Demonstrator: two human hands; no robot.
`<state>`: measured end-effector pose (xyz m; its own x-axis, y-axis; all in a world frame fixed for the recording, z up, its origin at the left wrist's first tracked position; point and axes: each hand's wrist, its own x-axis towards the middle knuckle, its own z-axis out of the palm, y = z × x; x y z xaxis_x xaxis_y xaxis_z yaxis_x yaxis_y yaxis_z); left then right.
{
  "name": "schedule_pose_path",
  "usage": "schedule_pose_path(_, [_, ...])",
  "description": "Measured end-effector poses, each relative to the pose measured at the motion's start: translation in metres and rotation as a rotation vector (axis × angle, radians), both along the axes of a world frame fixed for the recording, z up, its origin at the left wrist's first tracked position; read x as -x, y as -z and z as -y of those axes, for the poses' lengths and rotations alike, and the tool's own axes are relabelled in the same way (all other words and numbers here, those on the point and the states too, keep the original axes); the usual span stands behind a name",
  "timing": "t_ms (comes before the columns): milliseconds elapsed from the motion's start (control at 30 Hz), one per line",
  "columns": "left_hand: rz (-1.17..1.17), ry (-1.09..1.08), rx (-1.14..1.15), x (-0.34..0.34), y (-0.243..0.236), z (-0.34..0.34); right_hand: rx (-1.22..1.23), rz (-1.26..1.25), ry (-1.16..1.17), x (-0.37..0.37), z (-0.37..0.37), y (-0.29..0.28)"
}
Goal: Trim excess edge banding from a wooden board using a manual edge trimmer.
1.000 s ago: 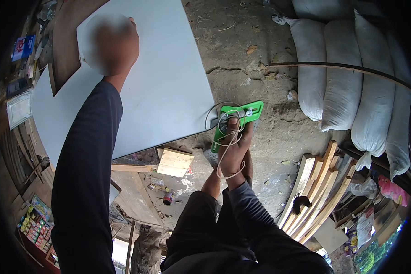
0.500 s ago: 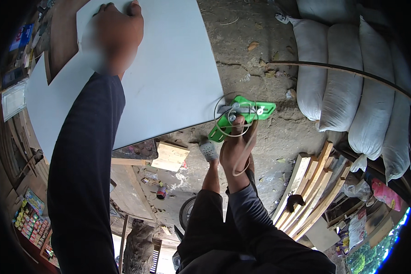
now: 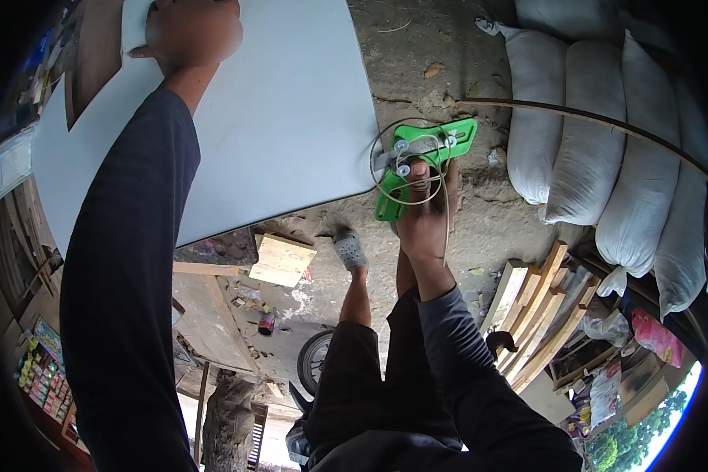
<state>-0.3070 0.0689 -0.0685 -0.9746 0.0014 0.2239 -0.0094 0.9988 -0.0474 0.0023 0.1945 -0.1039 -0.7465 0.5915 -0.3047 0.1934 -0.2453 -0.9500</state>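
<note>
A large white board (image 3: 291, 94) spreads across the upper left. My left hand (image 3: 193, 31) rests on it near the top edge, thumb out to the side; the hand's middle is blurred and the fingertips are partly cut off. My right hand (image 3: 429, 220) is closed around a green hand tool (image 3: 464, 135) with two slotted wings and round knobs, thumb pressed on its middle. That tool sits at the board's near right corner. A thin pale strip (image 3: 375, 185) curls in loops around the tool and hangs past my wrist.
Full white sacks (image 3: 582, 134) line the right, with a long thin curved strip (image 3: 590, 114) crossing them. Stacked lumber (image 3: 539, 315) lies lower right. A wooden offcut (image 3: 283, 259), a small can (image 3: 267, 323) and a wheel (image 3: 315, 362) are by my legs.
My right hand and the green tool have moved up and slightly right along the board's corner. My left hand has shifted toward the top edge. The strip's loops hang differently.
</note>
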Motion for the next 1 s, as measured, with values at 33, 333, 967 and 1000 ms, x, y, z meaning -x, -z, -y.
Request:
schedule_pose_path(33, [0.003, 0.003, -0.002, -0.001, -0.002, -0.002, -0.04, 0.036, 0.017, 0.002, 0.001, -0.004])
schedule_pose_path(333, [-0.009, -0.022, -0.019, 0.001, 0.001, -0.001, -0.091, 0.085, 0.17, -0.016, 0.042, -0.003])
schedule_pose_path(967, [0.072, -0.038, -0.005, -0.001, -0.001, -0.002, 0.439, 0.274, 0.65, -0.007, 0.109, -0.026])
schedule_pose_path(1000, [0.052, -0.039, 0.016, 0.001, 0.002, 0.0, 0.444, 0.272, 0.649, -0.008, 0.121, -0.02])
